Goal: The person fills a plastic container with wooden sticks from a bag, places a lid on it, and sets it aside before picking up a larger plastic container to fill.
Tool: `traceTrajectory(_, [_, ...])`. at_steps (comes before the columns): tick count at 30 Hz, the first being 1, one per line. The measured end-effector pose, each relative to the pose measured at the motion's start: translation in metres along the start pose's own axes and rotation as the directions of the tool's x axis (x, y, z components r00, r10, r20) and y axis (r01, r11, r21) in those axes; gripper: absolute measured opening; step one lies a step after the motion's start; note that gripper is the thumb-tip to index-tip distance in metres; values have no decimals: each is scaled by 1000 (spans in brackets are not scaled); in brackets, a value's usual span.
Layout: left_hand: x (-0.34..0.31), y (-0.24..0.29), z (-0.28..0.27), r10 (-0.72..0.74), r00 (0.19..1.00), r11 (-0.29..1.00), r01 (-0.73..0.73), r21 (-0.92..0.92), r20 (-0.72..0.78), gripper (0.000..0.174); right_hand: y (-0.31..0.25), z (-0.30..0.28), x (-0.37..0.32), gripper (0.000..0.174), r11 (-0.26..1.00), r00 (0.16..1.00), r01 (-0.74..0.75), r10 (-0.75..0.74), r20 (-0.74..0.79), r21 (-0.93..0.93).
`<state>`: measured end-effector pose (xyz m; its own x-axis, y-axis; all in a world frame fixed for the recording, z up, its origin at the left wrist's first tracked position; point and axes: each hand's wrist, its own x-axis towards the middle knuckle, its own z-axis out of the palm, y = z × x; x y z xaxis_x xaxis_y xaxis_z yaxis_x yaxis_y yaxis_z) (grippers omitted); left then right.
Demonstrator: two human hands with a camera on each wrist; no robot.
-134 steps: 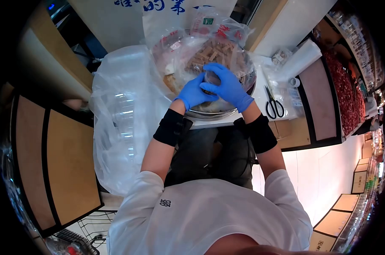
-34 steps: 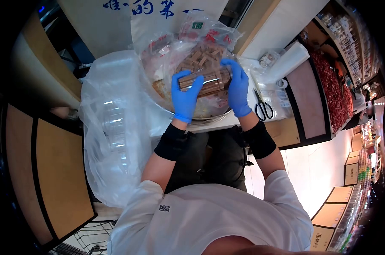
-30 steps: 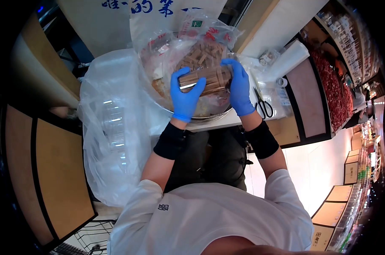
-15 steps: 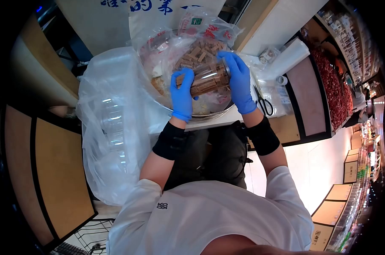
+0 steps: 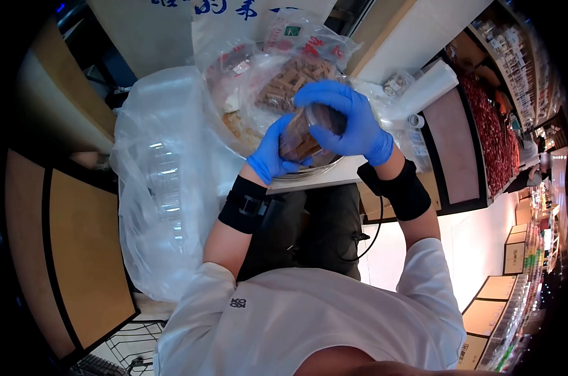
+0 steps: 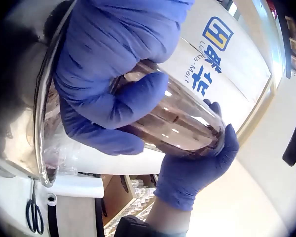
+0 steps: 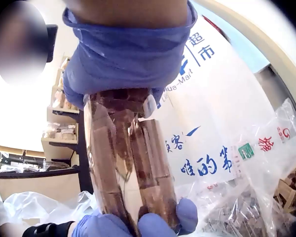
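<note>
A clear plastic jar [image 5: 304, 141] packed with brown flat pieces is held tilted above the front of a metal basin. Low on the jar, my blue-gloved left hand [image 5: 272, 149] grips its side with curled fingers, large in the left wrist view. My gloved right hand [image 5: 359, 128] is curled over the other, dark round end; the right wrist view shows its palm covering that end. Brown pieces stand in rows through the jar wall [image 7: 130, 168]. Under the hands, the metal basin [image 6: 39, 103] holds an open clear bag with more brown pieces [image 5: 293, 81].
At left lies a translucent bag [image 5: 165, 182] of clear containers. Right of the basin are a plastic roll [image 5: 428, 88], a tape roll [image 5: 416, 121] and black-handled scissors [image 6: 34, 213]. A white panel [image 5: 152, 31] with blue writing rises behind; red goods [image 5: 494, 138] fill a bin farther right.
The jar lay sideways between both hands; now it is tilted with its end toward the head camera. My right hand has moved from beside that end to over it, its forearm swinging outward.
</note>
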<state>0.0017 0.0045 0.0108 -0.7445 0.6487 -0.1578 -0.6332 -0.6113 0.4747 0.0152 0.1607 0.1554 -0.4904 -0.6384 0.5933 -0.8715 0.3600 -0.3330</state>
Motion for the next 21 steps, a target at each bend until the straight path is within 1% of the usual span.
traceTrajectory(1, [0,1,3,3,1000,1000,-3,3,1,47,-1,-1,1,40,998,998,54,-53,42,-43])
traceTrajectory(2, [0,1,7,11,999,999,-12,-42,-31,49,0,0,3,40,998,998,54,-52,40,-44])
traceTrajectory(3, [-1,0,9,12,998,996,-18,-87,-65,50,1,2,4,41,1000,1000,-20,19,24,21])
traceTrajectory(4, [0,0,4,8,998,996,-13,-86,-65,50,1,3,4,41,992,996,-91,90,14,86])
traceTrajectory(5, [3,2,-7,4,1000,997,-1,-73,31,50,2,4,5,41,993,996,-89,88,12,83])
traceTrajectory(6, [2,6,-8,1,992,998,7,-60,126,49,3,5,5,41,987,989,-131,137,-54,93])
traceTrajectory(7, [2,5,-5,5,992,998,3,-61,128,49,5,6,4,40,979,976,-172,184,-117,106])
traceTrajectory(8, [3,2,1,92,995,995,-93,-22,-31,48,6,8,3,40,980,977,-167,179,-115,104])
traceTrajectory(9, [2,-1,7,181,966,983,-178,33,-184,47,6,12,1,39,970,961,-200,221,-163,136])
traceTrajectory(10, [3,-4,8,182,967,983,-179,37,-180,47,6,15,-1,39,958,941,-231,264,-213,169])
traceTrajectory(11, [4,-8,7,298,929,954,-296,43,-219,45,8,18,-2,39,959,940,-231,264,-217,166])
traceTrajectory(12, [5,-11,9,408,876,911,-409,53,-256,43,9,22,-2,36,927,899,-295,351,-262,230])
traceTrajectory(13, [6,-14,12,409,877,911,-409,55,-252,43,11,24,-3,34,888,850,-351,435,-298,297])
traceTrajectory(14, [6,-16,15,610,742,792,-581,187,-277,38,14,26,-4,34,889,850,-349,433,-300,295])
traceTrajectory(15, [6,-18,17,778,566,628,-710,318,-272,34,18,28,-5,30,801,775,-398,555,-304,448])
traceTrajectory(16, [7,-19,17,778,566,628,-710,317,-272,34,24,30,-7,26,687,689,-423,667,-283,590])
traceTrajectory(17, [11,-19,17,928,344,364,-766,529,-141,34,37,33,-15,26,688,690,-423,667,-283,590])
traceTrajectory(18, [12,-20,16,992,120,57,-732,679,45,37,56,36,-28,23,735,711,-438,636,-301,519])
traceTrajectory(19, [7,-16,17,992,117,56,-731,680,45,37,62,35,-32,20,776,733,-448,603,-315,444])
traceTrajectory(20, [1,-11,18,963,32,-190,-623,759,268,40,65,34,-37,20,777,734,-447,602,-314,444])
traceTrajectory(21, [-4,-7,19,872,-13,-434,-484,760,490,44,63,33,-39,23,484,565,-486,809,-162,728])
